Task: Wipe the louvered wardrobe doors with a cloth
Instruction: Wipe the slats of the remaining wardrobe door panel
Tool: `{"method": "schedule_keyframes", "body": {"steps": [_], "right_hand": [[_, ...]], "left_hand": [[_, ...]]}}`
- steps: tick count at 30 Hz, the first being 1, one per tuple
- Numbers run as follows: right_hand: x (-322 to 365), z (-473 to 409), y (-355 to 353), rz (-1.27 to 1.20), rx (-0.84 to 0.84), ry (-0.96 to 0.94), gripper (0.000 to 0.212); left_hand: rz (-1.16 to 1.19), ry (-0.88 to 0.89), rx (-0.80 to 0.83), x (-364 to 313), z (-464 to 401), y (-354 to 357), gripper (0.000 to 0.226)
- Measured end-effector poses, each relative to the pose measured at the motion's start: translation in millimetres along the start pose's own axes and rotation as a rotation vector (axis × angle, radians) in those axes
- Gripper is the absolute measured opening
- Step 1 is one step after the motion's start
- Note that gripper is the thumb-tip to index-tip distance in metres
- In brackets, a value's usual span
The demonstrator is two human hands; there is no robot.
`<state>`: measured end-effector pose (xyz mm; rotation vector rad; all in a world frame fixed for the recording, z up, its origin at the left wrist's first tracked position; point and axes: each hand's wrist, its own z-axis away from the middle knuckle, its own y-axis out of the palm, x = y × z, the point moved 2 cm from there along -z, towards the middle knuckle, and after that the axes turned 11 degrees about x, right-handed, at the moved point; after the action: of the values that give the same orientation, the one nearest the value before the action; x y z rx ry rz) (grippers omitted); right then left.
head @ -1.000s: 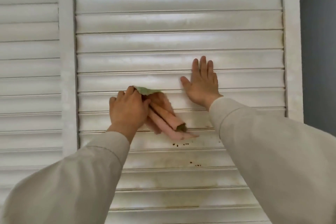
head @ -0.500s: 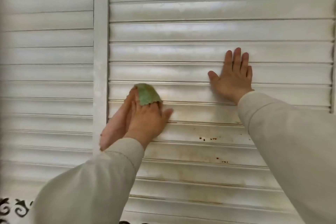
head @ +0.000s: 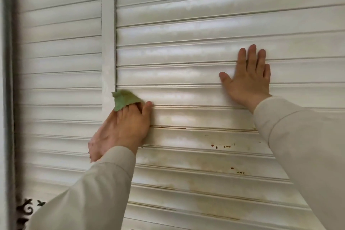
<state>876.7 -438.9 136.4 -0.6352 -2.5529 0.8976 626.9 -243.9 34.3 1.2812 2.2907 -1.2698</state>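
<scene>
White louvered wardrobe doors (head: 186, 30) are filling the whole view, their slats running level, with a vertical stile (head: 108, 43) dividing the left panel from the right one. The left hand (head: 128, 125) is pressing a cloth (head: 124, 99) against a slat of the right door, just beside the stile; the fingers are lying fairly straight over the fabric, pushing it flat, not clenching it. A green corner is poking out above the fingertips and a pinkish part is trailing below the hand, along the wrist. The cloth is looking thin, soft and light, so it should be folding readily into the grooves between slats; holding it under a flat palm with a bunched edge seems the sensible grip. The right hand (head: 248, 78) is lying released, palm flat on the slats well to the right, steadying the door and holding nothing. Further out, brown specks (head: 222, 146) and yellowish staining (head: 196, 166) are showing on the lower slats, not yet wiped. A dark scrollwork pattern (head: 28, 209) is peeking in at the bottom left corner. No brand, label or writing is readable anywhere.
</scene>
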Motion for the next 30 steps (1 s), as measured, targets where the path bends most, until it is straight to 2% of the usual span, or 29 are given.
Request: {"method": "schedule_keyframes", "body": {"steps": [3,9,13,18,21,25,27,30], "right_hand": [[-3,0,0,-0.008,0.010,-0.009,0.086],[0,-1,3,0.003,-0.018,-0.007,0.085],[2,0,4,0.004,-0.016,-0.002,0.084],[2,0,3,-0.007,-0.027,-0.007,0.084],[1,0,3,-0.007,-0.037,-0.005,0.084],[0,1,3,-0.013,-0.040,-0.019,0.085],[-1,0,3,-0.015,-0.039,-0.026,0.085],[-1,0,4,-0.014,-0.040,-0.019,0.085]], "left_hand": [[0.023,0.013,-0.119,6,17,10,0.059],[-0.089,0.073,-0.256,47,-1,-4,0.034],[-0.109,0.078,-0.205,41,-1,-3,0.037],[-0.111,0.379,-0.174,-20,21,23,0.054],[-0.141,0.487,-0.100,-52,35,41,0.053],[-0.239,0.582,-0.136,-44,30,31,0.045],[-0.236,0.523,-0.156,-23,22,18,0.044],[-0.264,0.298,-0.222,21,12,-2,0.049]]}}
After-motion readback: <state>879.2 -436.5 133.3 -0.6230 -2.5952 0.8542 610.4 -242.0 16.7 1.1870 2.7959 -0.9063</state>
